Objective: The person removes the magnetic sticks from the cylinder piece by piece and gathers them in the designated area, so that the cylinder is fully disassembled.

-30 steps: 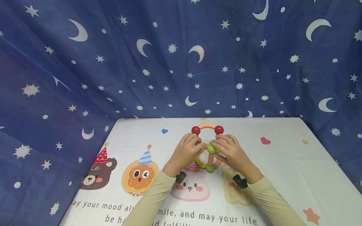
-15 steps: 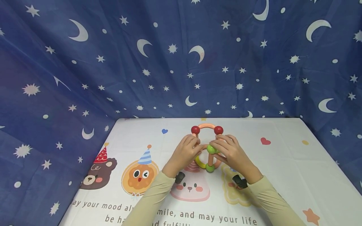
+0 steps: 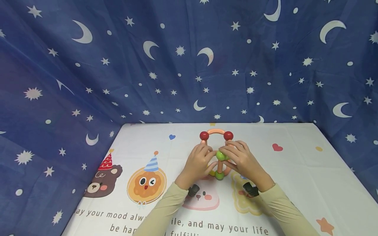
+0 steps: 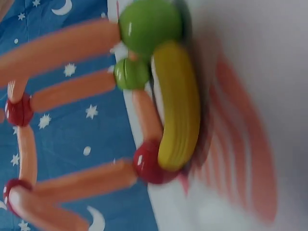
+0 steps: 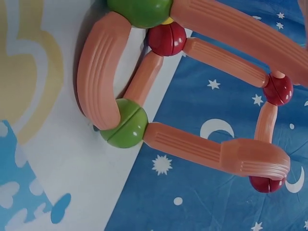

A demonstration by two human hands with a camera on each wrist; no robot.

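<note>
White desk (image 3: 298, 170) underneath, spreading thumb and fingers apart with the left grip (image 3: 198, 164), at the left side, just nearer than the far-left red ball (image 3: 204, 135); probably best to be steadying lightly there. In the middle, standing on the desk as an orange-rodded toy frame (image 3: 220, 167). Farther right, pinching the frame at the upper green ball (image 3: 220, 155) with the right grip (image 3: 242, 160); likely wise to be anchoring firmly, without straining the joints.
</note>
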